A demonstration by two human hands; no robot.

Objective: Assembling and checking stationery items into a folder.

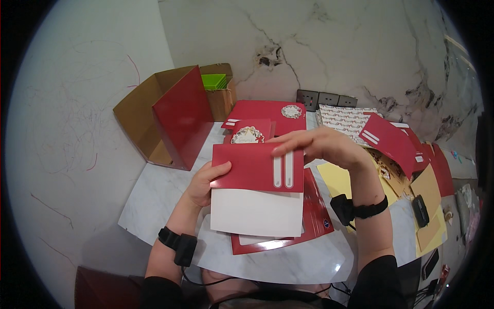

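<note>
My left hand (201, 183) grips the left edge of a red folded paper card (242, 167), its thumb on the front. The card has two white label strips near its right side, and a plain white panel (257, 211) hangs below the red part. At the card's upper right edge, my right hand (314, 144) has its fingers over the rim, one fingertip on the front; its thumb is largely hidden. Underneath lies a larger glossy red sheet (315, 206) on the marble-patterned table. Just behind the card is a red piece with a wreath print (248, 135).
An open cardboard box (177, 118) with a red side stands at the left, near a green stack (214, 81). A flat red piece (265, 114) lies at the back. Patterned sheets (342, 121), red cards (388, 141), yellow paper (332, 177) and a black device (420, 211) crowd the right.
</note>
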